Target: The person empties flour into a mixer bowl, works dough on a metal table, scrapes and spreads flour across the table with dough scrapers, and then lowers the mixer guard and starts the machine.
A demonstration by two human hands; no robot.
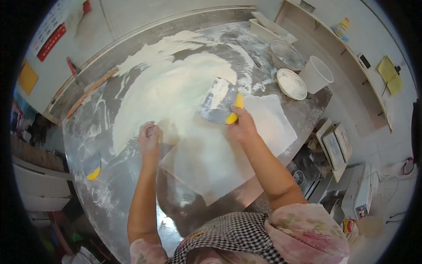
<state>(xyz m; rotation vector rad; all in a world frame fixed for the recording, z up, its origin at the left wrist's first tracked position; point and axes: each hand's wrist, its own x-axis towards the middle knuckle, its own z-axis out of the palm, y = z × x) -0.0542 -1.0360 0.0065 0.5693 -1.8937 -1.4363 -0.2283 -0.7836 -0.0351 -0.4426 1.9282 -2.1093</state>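
My right hand (243, 125) grips the yellow handle of a dough scraper (214, 111). Its wide metal blade is tilted and carries some white flour. Below and beside it lies a large white sheet (206, 163), looking like paper or thin plastic. My left hand (149, 137) hovers or rests at the near edge of a broad pile of flour (176, 86); its fingers are curled in, and what they hold, if anything, is hidden. A second dough scraper (92, 169) with a yellow handle lies on the left of the metal table.
A long wooden rolling pin (91, 92) lies along the table's left back edge. At the back right stand a bowl of flour (292, 84), a sieve (286, 55), a plastic bucket (315, 74) and a white tray (266, 31). A wall shelf (347, 61) runs along the right.
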